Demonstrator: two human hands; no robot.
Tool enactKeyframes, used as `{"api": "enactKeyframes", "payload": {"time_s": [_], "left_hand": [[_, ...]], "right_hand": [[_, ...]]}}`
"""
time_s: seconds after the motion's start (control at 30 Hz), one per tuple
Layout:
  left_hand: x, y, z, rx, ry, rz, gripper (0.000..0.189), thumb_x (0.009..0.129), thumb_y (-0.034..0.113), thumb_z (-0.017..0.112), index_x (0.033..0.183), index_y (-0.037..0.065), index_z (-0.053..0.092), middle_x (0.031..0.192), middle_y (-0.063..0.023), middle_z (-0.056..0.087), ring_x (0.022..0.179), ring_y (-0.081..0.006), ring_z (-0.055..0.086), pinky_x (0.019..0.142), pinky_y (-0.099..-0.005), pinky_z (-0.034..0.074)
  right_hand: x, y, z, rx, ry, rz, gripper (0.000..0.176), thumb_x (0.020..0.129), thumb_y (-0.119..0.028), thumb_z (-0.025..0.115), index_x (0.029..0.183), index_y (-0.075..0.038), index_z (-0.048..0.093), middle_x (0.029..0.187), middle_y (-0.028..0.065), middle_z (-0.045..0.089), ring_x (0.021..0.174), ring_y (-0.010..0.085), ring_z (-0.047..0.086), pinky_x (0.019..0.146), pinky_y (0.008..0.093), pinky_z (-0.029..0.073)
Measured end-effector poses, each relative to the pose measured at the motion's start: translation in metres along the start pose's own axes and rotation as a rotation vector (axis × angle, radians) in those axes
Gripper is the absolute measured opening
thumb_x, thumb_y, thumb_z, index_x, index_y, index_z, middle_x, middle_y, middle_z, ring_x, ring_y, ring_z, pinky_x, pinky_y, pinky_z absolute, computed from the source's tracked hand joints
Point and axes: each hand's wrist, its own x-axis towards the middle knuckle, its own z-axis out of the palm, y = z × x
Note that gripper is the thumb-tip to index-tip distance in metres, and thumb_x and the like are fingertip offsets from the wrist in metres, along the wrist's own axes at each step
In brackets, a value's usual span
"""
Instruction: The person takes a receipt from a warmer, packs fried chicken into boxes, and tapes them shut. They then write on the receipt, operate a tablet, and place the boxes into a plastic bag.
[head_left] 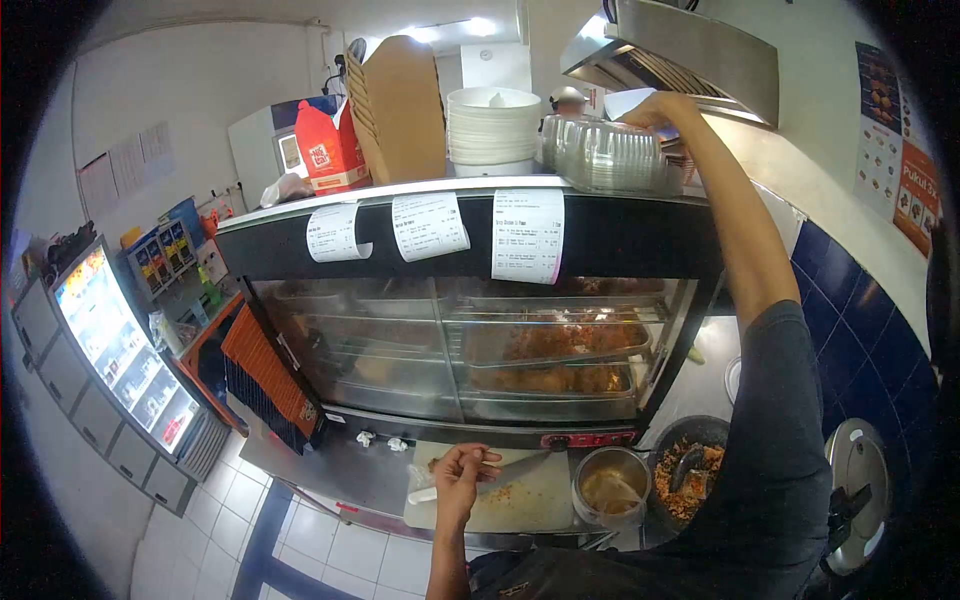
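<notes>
My right hand reaches up over the top of a glass food display cabinet. It is at a stack of clear plastic lids or containers, next to a white sheet-like thing. Its fingertips are hidden. Down at the counter, my left hand hovers above a cutting board, fingers loosely bent and a little apart, with nothing seen in them. Beneath it, a knife with a white handle lies on the crumb-strewn board.
Three printed receipts hang from the cabinet's upper edge. White bowls and a red box stand on top. On my right are a container of liquid and a dark pan of food. A lit fridge stands left.
</notes>
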Motion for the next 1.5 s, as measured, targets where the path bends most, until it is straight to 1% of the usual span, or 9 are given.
{"api": "enactKeyframes", "payload": {"time_s": [0.3, 0.6, 0.73, 0.8, 0.93, 1.07, 1.3, 1.37, 1.5], "left_hand": [[0.003, -0.008, 0.014, 0.005, -0.054, -0.013, 0.022, 0.099, 0.021, 0.053, 0.103, 0.001, 0.061, 0.090, -0.0129, 0.071, 0.069, -0.0184, 0.069, 0.061, -0.0282, 0.054], [0.017, 0.009, 0.038, 0.013, -0.165, -0.001, 0.021, 0.098, 0.020, 0.056, 0.105, 0.000, 0.061, 0.091, -0.0120, 0.071, 0.072, -0.0174, 0.068, 0.064, -0.0284, 0.055], [0.037, 0.085, 0.076, 0.359, -0.248, 0.410, 0.020, 0.092, 0.010, 0.062, 0.108, -0.002, 0.060, 0.086, -0.0106, 0.072, 0.073, -0.0168, 0.069, 0.064, -0.0278, 0.055], [0.039, 0.145, 0.117, 0.531, -0.320, 0.863, 0.026, 0.087, 0.009, 0.065, 0.111, -0.001, 0.060, 0.088, -0.0141, 0.070, 0.075, -0.0225, 0.069, 0.067, -0.0320, 0.055], [0.056, 0.217, 0.209, 0.806, -0.498, 1.407, 0.045, 0.079, 0.014, 0.068, 0.119, -0.003, 0.055, 0.113, -0.0212, 0.059, 0.109, -0.0377, 0.056, 0.097, -0.0454, 0.044], [0.094, 0.237, 0.295, 1.073, -0.111, 1.651, 0.044, 0.081, 0.015, 0.059, 0.114, -0.014, 0.053, 0.113, -0.0263, 0.057, 0.112, -0.0395, 0.054, 0.103, -0.0438, 0.038], [0.130, 0.245, 0.361, 1.531, 0.052, 1.324, 0.042, 0.085, 0.022, 0.054, 0.113, -0.008, 0.062, 0.113, -0.0238, 0.062, 0.115, -0.0357, 0.054, 0.103, -0.0460, 0.035], [0.141, 0.256, 0.370, 1.666, -0.143, 1.047, 0.042, 0.087, 0.024, 0.051, 0.119, -0.001, 0.064, 0.120, -0.0231, 0.061, 0.117, -0.0354, 0.055, 0.102, -0.0477, 0.036], [0.177, 0.267, 0.395, 1.812, -0.121, 0.893, 0.040, 0.089, 0.026, 0.050, 0.120, 0.005, 0.066, 0.126, -0.0197, 0.061, 0.118, -0.0336, 0.056, 0.102, -0.0486, 0.036]], "right_hand": [[-0.014, -0.001, -0.013, 0.084, -0.147, -0.098, 0.065, 0.067, -0.063, 0.064, 0.108, -0.014, 0.071, 0.118, 0.0210, 0.062, 0.109, 0.0357, 0.058, 0.091, 0.0543, 0.043], [-0.042, -0.003, -0.022, 0.204, -0.144, 0.143, 0.071, 0.061, -0.060, 0.065, 0.117, -0.017, 0.064, 0.127, 0.0190, 0.055, 0.102, 0.0294, 0.061, 0.078, 0.0454, 0.054], [-0.059, -0.002, -0.037, 0.267, -0.270, -0.027, 0.084, 0.058, -0.061, 0.067, 0.125, -0.012, 0.058, 0.125, 0.0230, 0.053, 0.096, 0.0339, 0.063, 0.074, 0.0480, 0.056], [-0.049, 0.003, -0.030, 0.316, -0.154, 0.056, 0.081, 0.058, -0.062, 0.066, 0.119, -0.009, 0.061, 0.111, 0.0216, 0.059, 0.088, 0.0327, 0.065, 0.071, 0.0466, 0.056], [-0.041, 0.005, -0.031, 0.299, -0.169, 0.068, 0.064, 0.061, -0.061, 0.065, 0.097, -0.009, 0.065, 0.086, 0.0147, 0.063, 0.072, 0.0268, 0.065, 0.060, 0.0425, 0.054], [-0.044, 0.007, -0.034, 0.387, -0.255, 0.052, 0.053, 0.062, -0.056, 0.064, 0.090, -0.011, 0.062, 0.077, 0.0113, 0.060, 0.063, 0.0235, 0.062, 0.055, 0.0399, 0.052], [-0.031, 0.014, -0.036, 0.485, -0.437, 0.107, 0.037, 0.069, -0.047, 0.063, 0.087, -0.015, 0.062, 0.081, 0.0088, 0.062, 0.064, 0.0198, 0.058, 0.056, 0.0365, 0.048], [-0.020, 0.022, -0.030, 0.543, -0.450, 0.113, 0.036, 0.072, -0.047, 0.062, 0.088, -0.015, 0.063, 0.082, 0.0085, 0.063, 0.066, 0.0203, 0.058, 0.058, 0.0372, 0.049], [-0.010, 0.026, -0.038, 0.538, -0.594, -0.033, 0.036, 0.079, -0.049, 0.060, 0.092, -0.016, 0.064, 0.085, 0.0079, 0.065, 0.069, 0.0227, 0.060, 0.059, 0.0393, 0.050]]}}
